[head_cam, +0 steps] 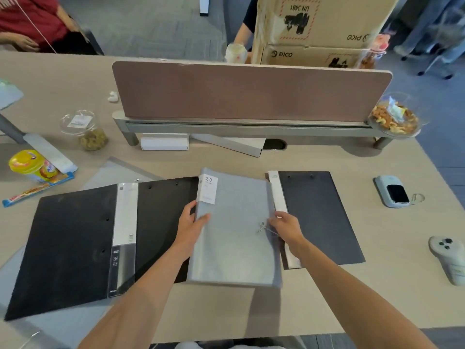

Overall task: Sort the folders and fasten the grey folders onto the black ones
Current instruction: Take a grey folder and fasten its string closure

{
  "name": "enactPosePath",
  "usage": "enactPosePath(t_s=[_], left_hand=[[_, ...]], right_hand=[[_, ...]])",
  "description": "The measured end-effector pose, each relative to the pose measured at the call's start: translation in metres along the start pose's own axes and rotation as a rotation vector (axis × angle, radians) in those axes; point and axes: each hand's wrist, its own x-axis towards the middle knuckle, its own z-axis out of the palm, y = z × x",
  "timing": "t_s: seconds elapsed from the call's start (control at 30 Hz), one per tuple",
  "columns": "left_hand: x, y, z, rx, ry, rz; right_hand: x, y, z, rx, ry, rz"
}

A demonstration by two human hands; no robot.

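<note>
A grey folder [234,238] with a white "20" label lies in the middle of the desk, across the gap between two black folders. My left hand [190,224] grips its left edge, thumb on top. My right hand [285,226] pinches its right edge beside a small metal fastener [262,225]. An open black folder [75,243] with a white spine strip lies flat to the left. A second black folder [319,212] lies to the right, partly under the grey one. Another grey sheet [118,172] pokes out behind the open black folder.
A brown divider screen [251,91] stands along the back of the desk. On the left are a clear jar [86,129], a yellow cup [32,166] and a snack bar. At the right lie a small grey device [392,191], a controller [450,258] and a bowl of snacks [393,117].
</note>
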Motion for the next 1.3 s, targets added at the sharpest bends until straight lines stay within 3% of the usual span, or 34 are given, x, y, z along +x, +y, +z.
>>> enactPosePath(t_s=[0.23, 0.4, 0.6, 0.97, 1.13, 1.3], left_hand=[[0.006, 0.025, 0.078, 0.126, -0.152, 0.072], [0.003, 0.023, 0.148, 0.301, -0.164, 0.086], [0.06, -0.051, 0.193, 0.504, -0.094, 0.059], [0.004, -0.017, 0.251, 0.59, -0.047, 0.06], [-0.007, -0.009, 0.248, 0.666, 0.01, 0.077], [-0.019, -0.002, 0.21, 0.754, 0.038, 0.082]], right_hand=[[0.006, -0.006, -0.067, 0.085, 0.157, -0.078], [0.035, 0.013, -0.132, 0.034, 0.197, -0.105], [0.067, 0.025, -0.179, -0.163, 0.208, -0.131], [0.098, 0.041, -0.209, -0.541, 0.05, -0.186], [0.092, 0.022, -0.202, -0.763, 0.041, -0.38], [0.074, -0.011, -0.151, -0.731, -0.047, -0.546]])
